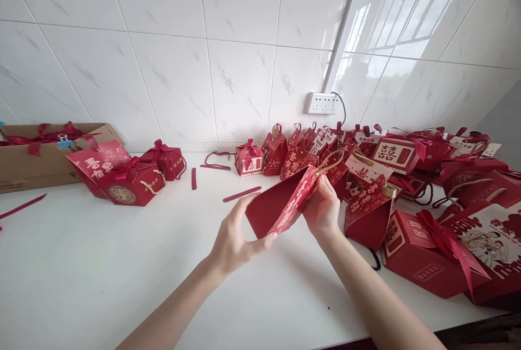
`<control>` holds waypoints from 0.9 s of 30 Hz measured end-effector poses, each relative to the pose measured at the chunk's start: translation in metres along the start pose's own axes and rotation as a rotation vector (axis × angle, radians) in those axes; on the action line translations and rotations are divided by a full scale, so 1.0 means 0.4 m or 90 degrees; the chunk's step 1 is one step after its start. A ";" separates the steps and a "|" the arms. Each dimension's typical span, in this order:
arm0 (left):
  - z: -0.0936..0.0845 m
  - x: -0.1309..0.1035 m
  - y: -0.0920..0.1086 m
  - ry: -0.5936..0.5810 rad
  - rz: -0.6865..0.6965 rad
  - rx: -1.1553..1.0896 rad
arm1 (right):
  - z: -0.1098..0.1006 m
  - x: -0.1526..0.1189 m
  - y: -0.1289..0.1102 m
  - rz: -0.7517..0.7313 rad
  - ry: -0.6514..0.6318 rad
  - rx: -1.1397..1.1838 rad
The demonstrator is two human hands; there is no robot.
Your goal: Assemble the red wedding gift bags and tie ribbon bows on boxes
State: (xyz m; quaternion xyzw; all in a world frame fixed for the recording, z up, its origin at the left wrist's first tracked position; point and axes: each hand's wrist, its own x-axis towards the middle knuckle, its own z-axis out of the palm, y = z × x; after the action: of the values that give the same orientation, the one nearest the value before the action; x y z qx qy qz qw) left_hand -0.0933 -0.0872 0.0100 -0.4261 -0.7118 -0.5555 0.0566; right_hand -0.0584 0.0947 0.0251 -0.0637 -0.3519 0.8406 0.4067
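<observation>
Red ribboned boxes [132, 190] left of power strip [319, 103]; below-left of it, left hand [234, 241] half-curled gripping held box [264, 209], right hand [325, 206] pinching its top, folding seemingly done; assembled-looking pile [431, 268] below-right, remainder unclear.

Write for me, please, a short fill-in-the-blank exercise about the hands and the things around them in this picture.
1. The left hand and the right hand hold one gift box, mainly ____ in colour.
2. The brown cardboard box is at the ____ edge of the picture.
3. The tabletop is coloured ____.
4. The power strip is mounted on the tiled ____.

Missing words: red; left; white; wall.
</observation>
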 end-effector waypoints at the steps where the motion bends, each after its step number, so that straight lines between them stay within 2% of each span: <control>1: 0.000 0.000 0.000 0.011 0.021 0.012 | -0.001 0.000 0.001 0.006 -0.003 0.008; 10: 0.001 0.003 -0.006 0.042 0.129 0.057 | -0.017 0.003 0.004 0.030 -0.027 0.016; 14: 0.002 0.002 -0.006 0.044 0.137 0.061 | -0.014 0.003 0.002 0.032 -0.055 0.019; 17: 0.000 -0.001 -0.005 0.029 0.079 0.019 | -0.008 0.002 0.002 -0.001 -0.039 0.011; 21: -0.005 -0.001 -0.003 -0.005 -0.040 -0.111 | -0.003 -0.003 0.000 -0.057 -0.033 -0.070; 24: -0.007 0.004 -0.003 0.000 -0.114 -0.210 | 0.000 -0.013 -0.003 -0.042 -0.071 -0.118; 27: -0.009 0.012 -0.009 0.013 -0.158 -0.296 | 0.003 -0.027 -0.006 0.001 -0.154 -0.156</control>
State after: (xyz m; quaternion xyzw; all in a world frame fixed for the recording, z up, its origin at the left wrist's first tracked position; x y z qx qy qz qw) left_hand -0.1001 -0.0878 0.0113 -0.3316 -0.6112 -0.7110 -0.1041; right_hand -0.0501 0.0872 0.0257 -0.0114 -0.4980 0.7934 0.3499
